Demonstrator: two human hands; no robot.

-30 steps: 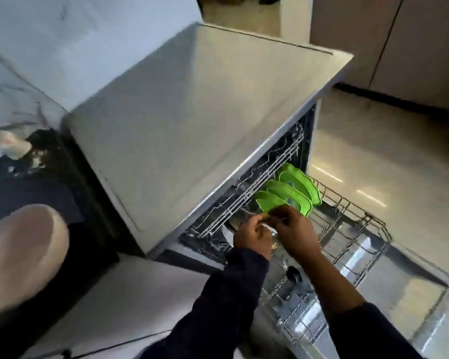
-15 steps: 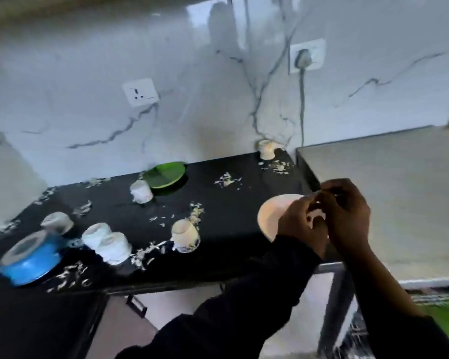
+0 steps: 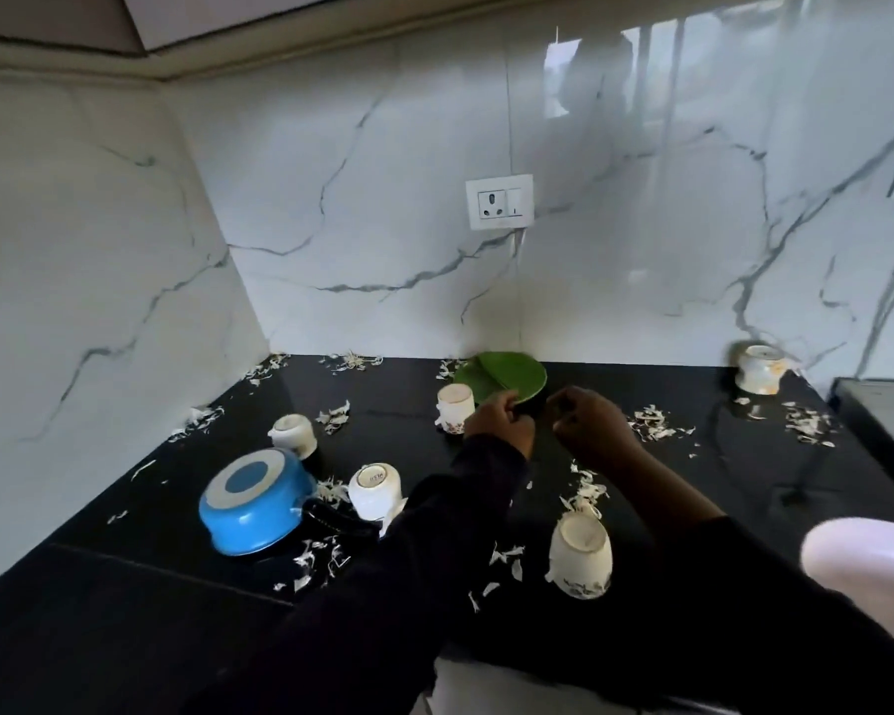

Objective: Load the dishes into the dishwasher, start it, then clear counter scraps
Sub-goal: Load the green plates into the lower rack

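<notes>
I am reaching both hands toward the round green plastic plates [image 3: 507,380] stacked at the black counter's [image 3: 125,570] back. My left hand [image 3: 499,423] is pinching their near rim; my right hand [image 3: 589,423] is curled alongside, grip unclear.

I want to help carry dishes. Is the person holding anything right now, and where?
The left hand pinches the near rim of the round green plate on the black counter. The right hand is curled beside it; whether it grips anything cannot be told.
</notes>
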